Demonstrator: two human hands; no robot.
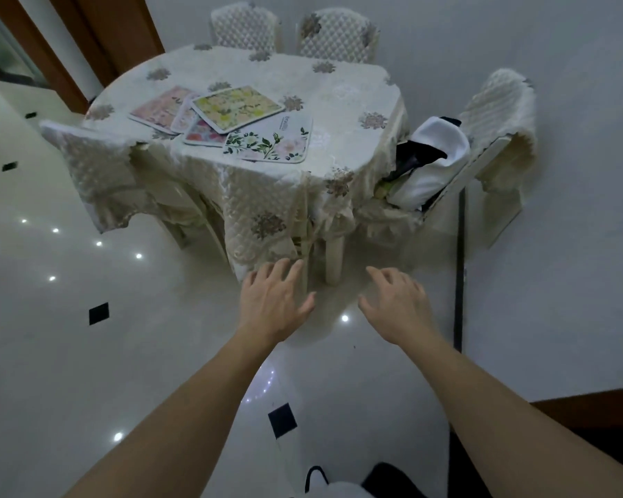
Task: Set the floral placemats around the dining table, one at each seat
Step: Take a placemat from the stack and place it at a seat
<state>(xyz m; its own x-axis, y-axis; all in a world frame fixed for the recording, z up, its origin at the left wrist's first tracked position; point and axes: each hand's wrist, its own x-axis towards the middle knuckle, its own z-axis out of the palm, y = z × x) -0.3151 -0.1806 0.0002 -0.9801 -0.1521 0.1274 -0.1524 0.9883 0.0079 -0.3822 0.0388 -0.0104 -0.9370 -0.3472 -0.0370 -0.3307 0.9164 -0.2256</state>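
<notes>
Several floral placemats lie in a loose overlapping pile on the near left part of the dining table [339, 102], which wears a quilted cream cloth. A yellow-flowered mat [236, 107] is on top, a pink one [159, 107] to its left, a red-flowered one [202, 136] below, and a white mat with green leaves [270, 142] nearest me. My left hand [272, 300] and my right hand [396, 303] are stretched out in front of me, palms down and fingers spread, holding nothing. Both hover over the floor short of the table's near edge.
Covered chairs ring the table: one at the left [94, 163], two at the back [245, 25] [337, 35], one at the right [497, 138] with a white and black bag [432, 163] on its seat. A dark pole [459, 274] stands by that chair. Glossy tiled floor lies around.
</notes>
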